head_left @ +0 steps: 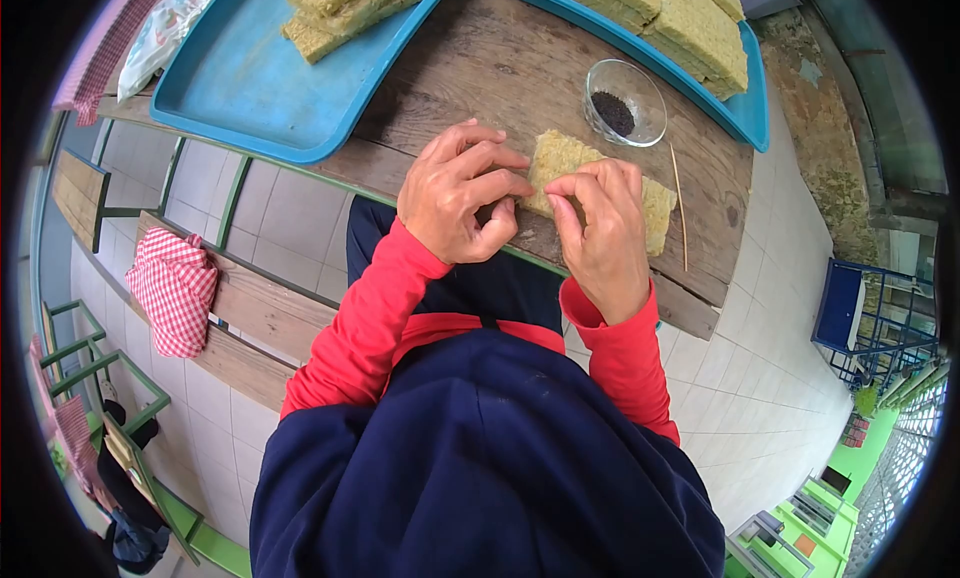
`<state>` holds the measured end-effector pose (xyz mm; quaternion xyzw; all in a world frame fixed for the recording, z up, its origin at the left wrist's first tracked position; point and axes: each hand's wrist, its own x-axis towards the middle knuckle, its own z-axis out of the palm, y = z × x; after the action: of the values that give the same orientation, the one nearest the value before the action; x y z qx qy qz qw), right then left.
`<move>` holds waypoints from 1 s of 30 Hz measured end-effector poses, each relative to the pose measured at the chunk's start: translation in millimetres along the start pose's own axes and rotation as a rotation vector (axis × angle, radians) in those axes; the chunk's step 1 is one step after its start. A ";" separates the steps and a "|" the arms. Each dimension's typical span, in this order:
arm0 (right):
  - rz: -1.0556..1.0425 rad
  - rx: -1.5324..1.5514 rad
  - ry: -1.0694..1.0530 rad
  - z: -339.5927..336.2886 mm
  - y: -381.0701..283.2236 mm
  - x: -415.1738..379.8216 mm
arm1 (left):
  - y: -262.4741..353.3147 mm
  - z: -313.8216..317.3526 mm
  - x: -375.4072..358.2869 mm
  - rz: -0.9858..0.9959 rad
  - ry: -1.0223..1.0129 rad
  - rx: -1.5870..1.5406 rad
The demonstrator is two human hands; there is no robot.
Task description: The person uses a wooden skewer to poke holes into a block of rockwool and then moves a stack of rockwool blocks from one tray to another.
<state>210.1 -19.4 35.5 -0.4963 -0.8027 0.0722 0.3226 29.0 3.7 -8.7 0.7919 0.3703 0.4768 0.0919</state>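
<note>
A yellowish fibrous slab, like rockwool (655, 210), lies on the wooden table near its front edge. My left hand (465, 190) is beside the slab's left end, fingers curled and fingertips at its edge. Whether anything is between thumb and fingers is hidden. Over the slab's middle, my right hand (608, 228) has thumb and index finger pinched together; whatever they hold is too small to see. A clear glass bowl (652, 100) holding small black seeds (613, 114) stands just beyond the slab. To the slab's right lies a thin wooden stick (680, 206).
A blue tray (245, 93) with stacked slabs (345, 8) sits at the back left of the table (480, 58). Another blue tray (757, 118) at the back right carries more slabs (690, 28). A checkered cloth bundle (172, 290) rests on the bench (270, 278) at left.
</note>
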 end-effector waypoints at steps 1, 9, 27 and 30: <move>0.000 0.000 0.001 -0.2 -0.1 -0.1 | 0.3 0.2 -0.2 -0.006 0.003 -0.004; 0.070 -0.072 0.053 -9.7 3.5 -0.4 | 1.5 -4.9 0.3 0.018 0.000 -0.028; 0.092 -0.023 0.049 -8.2 7.8 -1.2 | 2.8 -3.6 -1.0 0.004 0.027 0.013; 0.092 -0.019 0.048 -7.8 8.8 -1.6 | 1.9 -3.7 -1.1 0.034 -0.010 0.012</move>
<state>221.8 -18.0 37.0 -0.5372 -0.7718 0.0672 0.3333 26.6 0.8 -6.6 0.8011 0.3591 0.4720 0.0808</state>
